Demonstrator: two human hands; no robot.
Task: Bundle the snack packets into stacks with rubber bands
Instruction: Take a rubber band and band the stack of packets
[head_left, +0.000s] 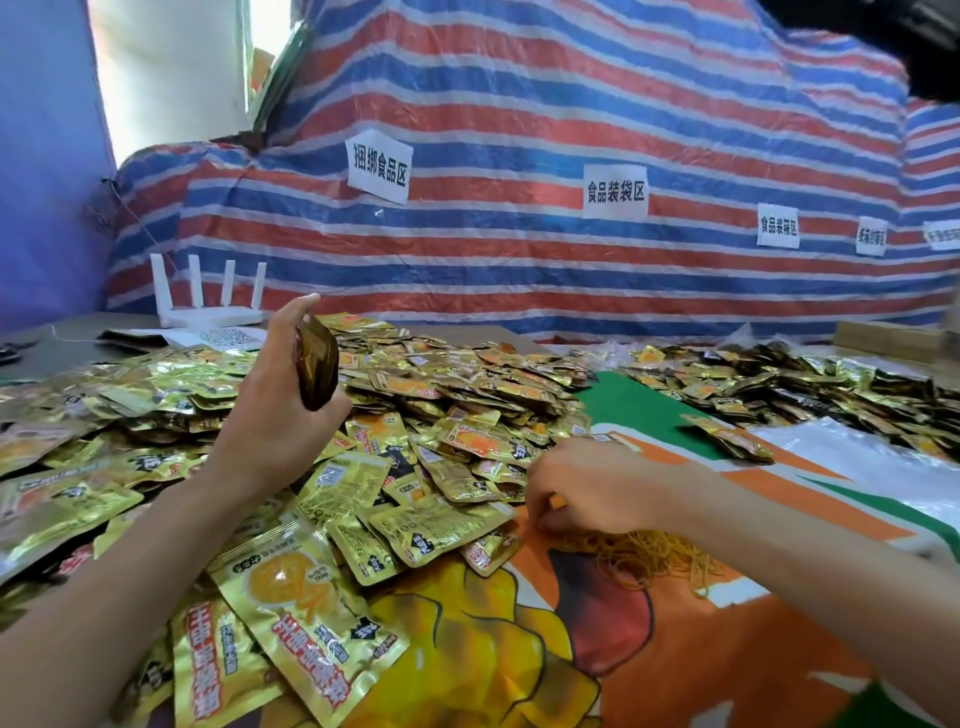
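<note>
left hand (275, 415) holds packet stack (318, 364) above pile (467, 395), right hand (597, 488) on rubber bands (649, 561)

The person's left hand (280, 410) and right hand (587, 483) are bare; the left forearm (130, 561) and right forearm (805, 551) are likewise uncovered throughout.

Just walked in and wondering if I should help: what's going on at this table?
A person is bundling snack packets. The left hand grips a small stack of packets, raised above the loose pile of gold packets. The right hand reaches down to the heap of rubber bands on the printed sheet; whether it has picked one is hidden. No band shows on the stack.
</note>
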